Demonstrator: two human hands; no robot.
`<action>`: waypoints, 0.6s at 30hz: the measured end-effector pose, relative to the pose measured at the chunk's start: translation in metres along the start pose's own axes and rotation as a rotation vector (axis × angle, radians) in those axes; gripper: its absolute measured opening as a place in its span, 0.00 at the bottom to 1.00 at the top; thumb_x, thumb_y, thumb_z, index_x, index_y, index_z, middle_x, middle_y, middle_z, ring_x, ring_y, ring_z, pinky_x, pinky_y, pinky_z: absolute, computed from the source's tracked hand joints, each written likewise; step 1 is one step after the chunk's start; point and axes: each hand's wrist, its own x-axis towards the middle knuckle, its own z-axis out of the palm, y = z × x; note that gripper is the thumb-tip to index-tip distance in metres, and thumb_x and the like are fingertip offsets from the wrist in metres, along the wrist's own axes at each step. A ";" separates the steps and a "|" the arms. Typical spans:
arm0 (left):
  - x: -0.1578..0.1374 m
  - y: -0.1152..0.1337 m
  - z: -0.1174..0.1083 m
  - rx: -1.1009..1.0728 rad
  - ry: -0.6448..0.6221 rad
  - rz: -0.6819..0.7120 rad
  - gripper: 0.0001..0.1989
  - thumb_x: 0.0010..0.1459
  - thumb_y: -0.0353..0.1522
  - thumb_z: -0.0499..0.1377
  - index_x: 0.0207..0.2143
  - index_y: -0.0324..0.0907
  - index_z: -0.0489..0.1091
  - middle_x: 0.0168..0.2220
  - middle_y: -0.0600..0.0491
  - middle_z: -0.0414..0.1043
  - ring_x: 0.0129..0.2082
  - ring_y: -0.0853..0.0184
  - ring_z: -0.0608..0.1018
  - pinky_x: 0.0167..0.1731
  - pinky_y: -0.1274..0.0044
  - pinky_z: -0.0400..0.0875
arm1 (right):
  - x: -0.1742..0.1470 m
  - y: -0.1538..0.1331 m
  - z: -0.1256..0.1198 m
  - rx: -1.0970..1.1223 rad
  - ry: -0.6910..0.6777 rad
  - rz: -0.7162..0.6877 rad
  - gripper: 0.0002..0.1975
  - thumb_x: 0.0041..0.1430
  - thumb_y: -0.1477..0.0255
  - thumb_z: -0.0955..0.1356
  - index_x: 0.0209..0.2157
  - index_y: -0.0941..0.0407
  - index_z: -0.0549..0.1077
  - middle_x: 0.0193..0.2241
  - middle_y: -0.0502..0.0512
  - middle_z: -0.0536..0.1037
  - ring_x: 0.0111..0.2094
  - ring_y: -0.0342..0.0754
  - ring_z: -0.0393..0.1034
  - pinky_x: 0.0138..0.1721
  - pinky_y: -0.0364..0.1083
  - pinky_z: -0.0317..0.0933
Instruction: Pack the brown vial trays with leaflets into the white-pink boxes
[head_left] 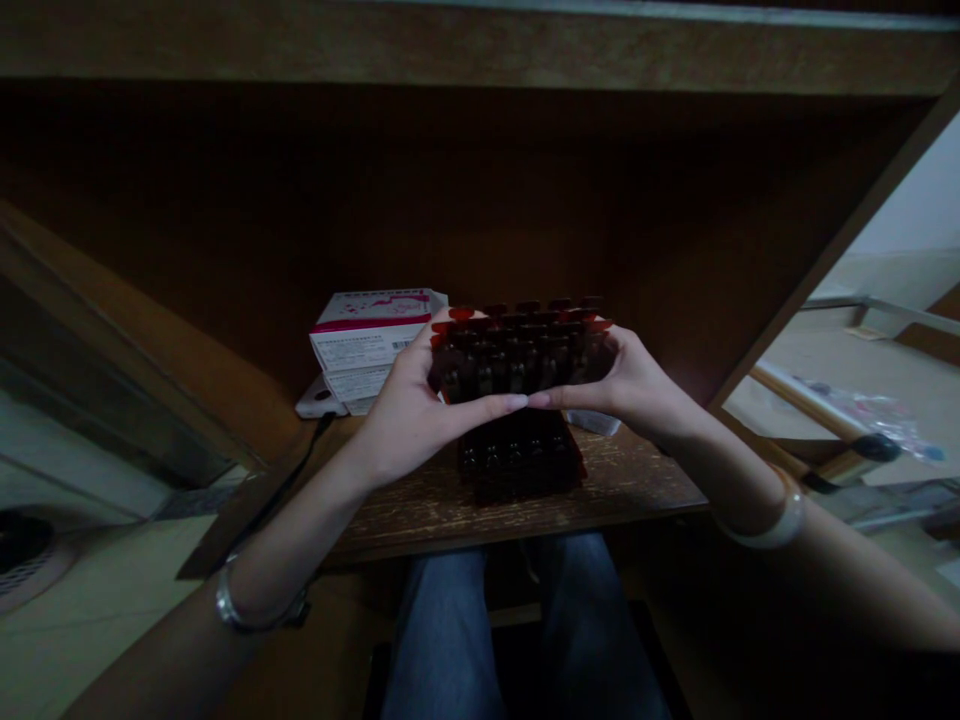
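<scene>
Between my two hands I hold a bundle of dark reddish-brown plastic ampoule strips (517,350), with rows of flat tabs along the top. My left hand (405,410) is wrapped round the left end and my right hand (641,385) round the right end. The thumbs meet across the near side, while most of the other fingers are hidden behind the bundle. Below it, more dark brown ampoule strips (521,465) lie on the worn wooden shelf (412,515). Dim light hides the finer details.
White boxes with pink print (367,335) are stacked behind my left hand, beside a white power strip (319,400) with a black cord (300,465). A whitish object (594,422) lies behind the strips. Wooden cabinet walls enclose both sides, with a board (480,55) overhead.
</scene>
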 end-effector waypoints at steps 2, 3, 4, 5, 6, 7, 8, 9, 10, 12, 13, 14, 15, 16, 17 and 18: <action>-0.001 0.000 -0.002 0.089 0.006 0.145 0.25 0.49 0.30 0.72 0.49 0.41 0.69 0.47 0.50 0.76 0.49 0.63 0.78 0.52 0.72 0.73 | 0.000 0.001 -0.001 -0.061 0.018 -0.072 0.29 0.41 0.67 0.81 0.46 0.56 0.76 0.47 0.56 0.80 0.51 0.56 0.75 0.57 0.57 0.68; -0.002 0.000 -0.003 0.145 -0.003 0.219 0.25 0.51 0.30 0.71 0.50 0.42 0.68 0.49 0.50 0.75 0.50 0.63 0.77 0.53 0.73 0.72 | 0.000 0.002 -0.002 -0.098 0.028 -0.110 0.30 0.41 0.67 0.81 0.48 0.55 0.75 0.50 0.57 0.79 0.53 0.56 0.74 0.58 0.56 0.66; -0.002 0.001 -0.004 0.207 -0.018 0.287 0.24 0.53 0.29 0.69 0.51 0.42 0.68 0.50 0.50 0.74 0.52 0.63 0.77 0.54 0.72 0.71 | -0.001 0.002 -0.002 -0.130 0.037 -0.138 0.32 0.43 0.66 0.81 0.51 0.55 0.75 0.53 0.58 0.77 0.55 0.56 0.72 0.59 0.56 0.65; -0.003 0.001 -0.006 0.269 -0.033 0.350 0.23 0.55 0.28 0.68 0.53 0.43 0.67 0.51 0.49 0.74 0.53 0.63 0.76 0.55 0.71 0.70 | -0.001 0.002 -0.003 -0.151 0.044 -0.152 0.35 0.44 0.66 0.80 0.55 0.54 0.73 0.56 0.58 0.75 0.58 0.57 0.69 0.60 0.56 0.64; -0.003 0.002 -0.007 0.331 -0.044 0.413 0.23 0.56 0.28 0.66 0.54 0.43 0.67 0.53 0.48 0.73 0.55 0.62 0.75 0.57 0.70 0.69 | -0.001 0.003 -0.003 -0.156 0.050 -0.149 0.39 0.44 0.66 0.80 0.59 0.54 0.70 0.59 0.59 0.73 0.60 0.57 0.68 0.61 0.56 0.63; -0.003 0.003 -0.009 0.395 -0.048 0.475 0.22 0.58 0.28 0.65 0.55 0.43 0.66 0.55 0.46 0.73 0.57 0.61 0.74 0.58 0.68 0.68 | -0.001 0.005 -0.004 -0.143 0.055 -0.129 0.43 0.44 0.66 0.80 0.62 0.53 0.66 0.60 0.60 0.72 0.60 0.57 0.67 0.61 0.56 0.63; -0.004 0.003 -0.010 0.461 -0.047 0.533 0.22 0.60 0.27 0.63 0.56 0.44 0.66 0.57 0.45 0.71 0.59 0.59 0.73 0.60 0.65 0.66 | -0.001 0.007 -0.004 -0.115 0.051 -0.098 0.45 0.44 0.67 0.80 0.63 0.53 0.64 0.59 0.60 0.72 0.59 0.57 0.68 0.60 0.56 0.64; -0.004 0.003 -0.012 0.526 -0.038 0.584 0.21 0.61 0.28 0.61 0.56 0.45 0.65 0.58 0.44 0.70 0.61 0.58 0.72 0.61 0.63 0.65 | -0.001 0.009 -0.004 -0.071 0.038 -0.056 0.45 0.44 0.67 0.80 0.63 0.52 0.63 0.57 0.59 0.74 0.57 0.56 0.70 0.58 0.56 0.65; -0.004 0.003 -0.013 0.588 -0.021 0.626 0.20 0.62 0.28 0.60 0.57 0.46 0.65 0.59 0.44 0.70 0.62 0.57 0.70 0.62 0.60 0.63 | -0.001 0.012 -0.004 -0.014 0.011 0.000 0.43 0.44 0.68 0.79 0.62 0.52 0.65 0.54 0.57 0.76 0.53 0.54 0.72 0.56 0.55 0.67; -0.005 0.003 -0.015 0.699 0.031 0.684 0.19 0.64 0.29 0.58 0.57 0.48 0.65 0.61 0.45 0.69 0.64 0.57 0.69 0.64 0.57 0.59 | -0.001 0.015 -0.005 0.151 -0.062 0.118 0.31 0.45 0.69 0.78 0.53 0.50 0.71 0.45 0.53 0.79 0.44 0.49 0.76 0.49 0.50 0.72; -0.005 0.002 -0.016 0.743 0.053 0.704 0.18 0.65 0.30 0.57 0.57 0.50 0.65 0.61 0.46 0.68 0.64 0.57 0.68 0.65 0.56 0.57 | -0.001 0.016 -0.006 0.253 -0.110 0.173 0.25 0.45 0.70 0.78 0.47 0.51 0.73 0.40 0.50 0.79 0.39 0.46 0.76 0.44 0.48 0.74; -0.006 0.002 -0.017 0.776 0.068 0.722 0.18 0.66 0.30 0.57 0.57 0.51 0.65 0.62 0.47 0.68 0.65 0.57 0.68 0.65 0.56 0.55 | -0.001 0.015 -0.008 0.359 -0.163 0.225 0.21 0.45 0.71 0.77 0.43 0.51 0.73 0.36 0.48 0.79 0.35 0.45 0.75 0.41 0.46 0.74; -0.006 0.002 -0.018 0.796 0.075 0.741 0.18 0.66 0.31 0.56 0.57 0.52 0.65 0.62 0.48 0.68 0.65 0.57 0.67 0.65 0.55 0.54 | -0.001 0.013 -0.010 0.461 -0.217 0.268 0.19 0.44 0.72 0.76 0.40 0.52 0.73 0.33 0.47 0.78 0.32 0.43 0.75 0.38 0.46 0.75; -0.006 0.001 -0.018 0.810 0.076 0.761 0.18 0.67 0.31 0.55 0.57 0.53 0.65 0.62 0.49 0.68 0.65 0.57 0.67 0.65 0.56 0.54 | -0.001 0.010 -0.012 0.552 -0.270 0.301 0.18 0.42 0.73 0.75 0.39 0.52 0.72 0.31 0.46 0.77 0.30 0.43 0.74 0.36 0.46 0.75; -0.006 0.001 -0.019 0.819 0.074 0.781 0.18 0.67 0.31 0.55 0.57 0.54 0.64 0.63 0.50 0.68 0.65 0.58 0.67 0.65 0.56 0.54 | -0.001 0.007 -0.015 0.623 -0.312 0.329 0.19 0.41 0.74 0.73 0.38 0.52 0.72 0.29 0.45 0.76 0.28 0.43 0.73 0.36 0.47 0.76; -0.006 0.001 -0.019 0.830 0.077 0.802 0.18 0.67 0.32 0.56 0.57 0.55 0.65 0.63 0.51 0.68 0.65 0.58 0.67 0.65 0.56 0.54 | -0.001 0.003 -0.017 0.667 -0.339 0.359 0.20 0.39 0.75 0.71 0.39 0.52 0.72 0.29 0.45 0.75 0.27 0.43 0.72 0.37 0.49 0.76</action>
